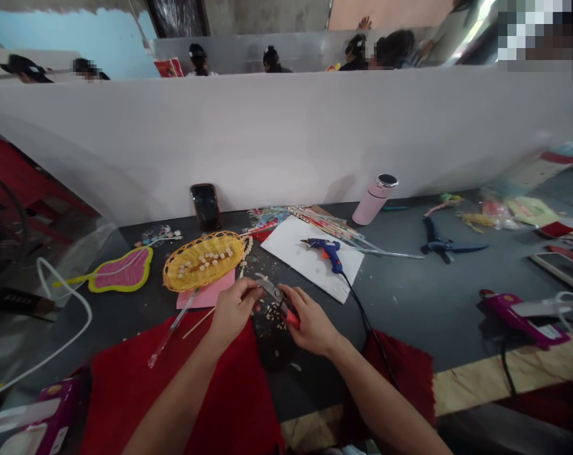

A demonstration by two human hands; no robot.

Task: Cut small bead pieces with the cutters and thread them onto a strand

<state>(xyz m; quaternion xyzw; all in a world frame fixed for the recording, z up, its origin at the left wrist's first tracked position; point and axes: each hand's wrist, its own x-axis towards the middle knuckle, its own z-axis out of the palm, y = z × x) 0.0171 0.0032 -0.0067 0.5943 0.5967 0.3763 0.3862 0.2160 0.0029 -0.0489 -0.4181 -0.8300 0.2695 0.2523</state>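
My right hand [309, 321] is closed around the red handles of a pair of pruning shears [270, 289], whose metal jaws point up and left. My left hand [234, 309] is pinched right beside the jaws. Whatever small piece it grips is too small to make out. Small pale cut bits [273, 315] lie scattered on the dark table below the shears. Left of my hands, a yellow woven basket [170, 278] holds several small pale pieces and partly covers a pink sheet [208, 295].
A blue glue gun [331, 253] rests on a white board [295, 243], its cord running toward me. Behind are bundled sticks [309, 221], a phone [205, 206] and a pink bottle [374, 201]. Red cloth [229, 392] covers the near left. Dark blue pliers [440, 246] lie right.
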